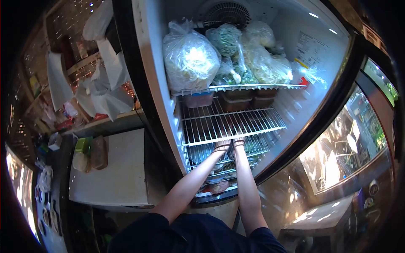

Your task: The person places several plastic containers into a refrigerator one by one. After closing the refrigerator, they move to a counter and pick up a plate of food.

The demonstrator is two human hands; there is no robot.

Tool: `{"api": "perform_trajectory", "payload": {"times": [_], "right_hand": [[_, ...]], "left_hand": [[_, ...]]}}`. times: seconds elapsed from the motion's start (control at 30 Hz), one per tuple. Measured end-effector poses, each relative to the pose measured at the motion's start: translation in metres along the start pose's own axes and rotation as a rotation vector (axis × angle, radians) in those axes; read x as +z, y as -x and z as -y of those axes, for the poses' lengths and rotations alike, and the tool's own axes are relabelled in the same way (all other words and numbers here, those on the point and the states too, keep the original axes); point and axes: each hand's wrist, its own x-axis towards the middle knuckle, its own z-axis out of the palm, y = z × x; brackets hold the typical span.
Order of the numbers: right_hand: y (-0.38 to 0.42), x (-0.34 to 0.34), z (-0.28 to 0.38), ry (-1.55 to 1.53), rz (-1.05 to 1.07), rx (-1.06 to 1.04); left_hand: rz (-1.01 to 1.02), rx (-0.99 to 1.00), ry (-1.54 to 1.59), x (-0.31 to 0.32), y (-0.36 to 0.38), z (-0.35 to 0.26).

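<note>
Both my arms reach into an open fridge, side by side. My left hand [223, 144] and my right hand [238, 141] are under the front edge of a wire shelf [198, 142], each with a dark band at the wrist. The fingers of both are hidden by the shelf, so I cannot make out whether they hold anything. Below my hands, a lower wire shelf [198, 157] carries bagged items too dim to name. A round, pinkish item [219, 187] lies near the bottom of the fridge.
The top shelf bears a large clear plastic bag [190, 59] and several bags of greens [228, 40]. Lidded containers [236, 102] stand beneath. The fridge door [312, 118] is open at the right. At left, a white-topped cabinet [120, 168] holds a green container [83, 145].
</note>
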Motion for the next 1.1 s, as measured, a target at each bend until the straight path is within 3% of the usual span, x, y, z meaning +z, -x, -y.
{"api": "perform_trajectory", "payload": {"times": [0.3, 0.5, 0.57, 0.63, 0.67, 0.7, 0.77, 0.8, 0.83, 0.87, 0.97, 1.0, 1.07, 1.1], "right_hand": [[-0.02, 0.012, 0.006, 0.043, 0.054, -0.009], [0.026, 0.004, 0.021, 0.128, -0.031, -0.225], [0.094, -0.007, 0.036, 0.215, -0.142, -0.343], [0.162, -0.014, 0.035, 0.397, -0.221, -0.492], [0.181, -0.035, 0.008, 0.381, -0.219, -0.543], [0.207, -0.057, -0.015, 0.23, -0.039, -0.408], [0.268, -0.054, -0.05, 0.548, 0.169, -0.62], [0.296, -0.055, -0.07, 0.563, 0.324, -0.498], [0.315, -0.04, -0.069, 0.732, 0.514, -0.632], [0.335, -0.023, -0.083, 0.524, 0.693, -0.416], [0.371, 0.08, -0.096, 0.588, 0.988, -0.196], [0.375, 0.108, -0.121, 0.587, 1.045, -0.095], [0.386, 0.184, -0.152, 0.601, 1.142, -0.164], [0.395, 0.223, -0.166, 0.604, 1.142, -0.053]], "left_hand": [[0.126, -0.067, -0.071, -0.009, -0.014, 0.012], [0.407, -0.051, -0.226, -0.028, 0.023, 0.01], [0.202, -0.038, -0.233, -0.034, 0.071, 0.009], [-0.157, 0.736, -0.071, -0.056, 0.129, 0.034], [-0.149, 0.885, -0.199, -0.075, 0.157, 0.056], [-0.126, 1.031, -0.335, -0.102, 0.18, 0.077], [-0.05, 0.979, -0.223, -0.165, 0.214, 0.101], [-0.011, 0.77, -0.366, -0.201, 0.23, 0.117], [0.033, 0.555, -0.496, -0.237, 0.241, 0.134], [-0.235, 0.498, -0.441, -0.267, 0.247, 0.149], [-0.904, 0.246, -0.206, -0.361, 0.238, 0.219], [-1.063, 0.182, -0.138, -0.399, 0.238, 0.225], [-1.315, 0.021, 0.004, -0.475, 0.237, 0.243], [-1.405, -0.081, 0.077, -0.509, 0.239, 0.262]]}}
